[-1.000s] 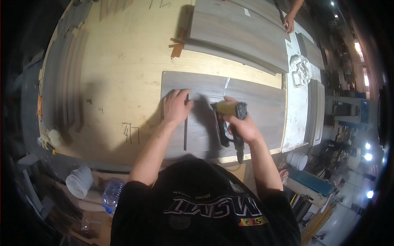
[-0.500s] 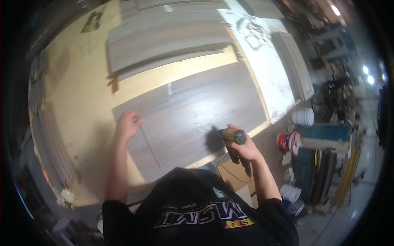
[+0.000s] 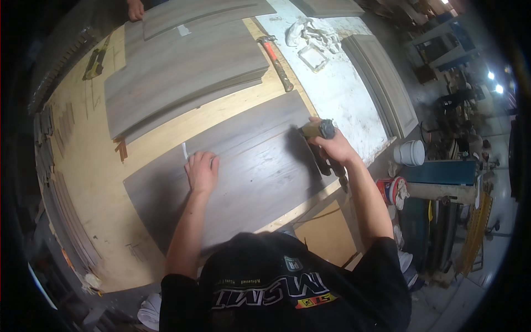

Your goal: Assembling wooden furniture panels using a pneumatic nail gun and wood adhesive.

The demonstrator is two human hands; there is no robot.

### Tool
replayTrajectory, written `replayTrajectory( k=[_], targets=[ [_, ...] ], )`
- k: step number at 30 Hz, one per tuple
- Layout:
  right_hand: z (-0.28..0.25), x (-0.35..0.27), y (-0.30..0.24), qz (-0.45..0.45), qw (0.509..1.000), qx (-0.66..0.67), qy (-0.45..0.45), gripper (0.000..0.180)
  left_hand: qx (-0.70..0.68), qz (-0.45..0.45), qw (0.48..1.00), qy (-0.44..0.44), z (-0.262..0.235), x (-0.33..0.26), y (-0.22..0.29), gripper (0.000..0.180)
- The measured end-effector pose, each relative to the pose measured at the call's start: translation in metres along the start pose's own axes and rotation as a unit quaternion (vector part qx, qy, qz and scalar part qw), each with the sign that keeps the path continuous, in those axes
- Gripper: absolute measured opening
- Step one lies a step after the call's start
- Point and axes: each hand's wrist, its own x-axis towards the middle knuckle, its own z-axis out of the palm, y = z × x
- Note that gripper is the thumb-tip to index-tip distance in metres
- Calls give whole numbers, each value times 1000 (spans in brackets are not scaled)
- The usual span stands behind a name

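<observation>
A flat grey-brown wood panel (image 3: pixel 243 199) lies on the bench in front of me, with thin lengthwise lines across its face. My left hand (image 3: pixel 202 170) rests on its left half, fingers slightly bent against the surface, beside a small pale strip (image 3: pixel 185 150). Over the panel's right end, my right hand (image 3: pixel 336 147) is wrapped round a nail gun (image 3: pixel 316 130) with an olive body and a dark end cap. Its lower dark part hangs close to the panel; whether it touches is hard to tell.
Beyond the panel lie stacked grey-brown boards (image 3: pixel 188 72), a hammer (image 3: pixel 276 62) with a red-and-black handle, and a yellow-and-black tool (image 3: pixel 97 62). Another person's hand (image 3: pixel 135 10) is at the far edge. Crumpled cloth (image 3: pixel 315 36) and framed panels (image 3: pixel 381 83) occupy the white surface at right.
My left hand has gone from raised at the panel's left edge to resting on its face. My right hand has moved the nail gun over the panel's right end. The view has shifted.
</observation>
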Motion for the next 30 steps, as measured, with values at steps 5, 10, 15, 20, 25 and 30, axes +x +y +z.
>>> replayTrajectory(
  k=[5, 10, 15, 20, 25, 30],
  targets=[
    [-12, 41, -7, -7, 999, 4, -54, 65, 24, -15, 997, 68, 18, 1, 15, 12],
    [-14, 58, -6, 2, 995, -9, -95, 65, 23, -9, 997, 77, 20, 4, 17, 11],
    [-15, 65, -4, -10, 994, -25, -103, 65, 26, -5, 996, 88, 18, 4, 22, 9],
    [-15, 59, -16, 21, 994, -48, -98, 63, 35, 14, 992, 123, 23, 3, 21, 9],
    [-18, 57, -7, 18, 995, -9, -99, 64, 38, 0, 995, 91, 20, 4, 20, 10],
    [-30, 48, 5, 23, 996, 20, -82, 67, 36, 6, 994, 101, 23, 3, 21, 11]
  ],
)
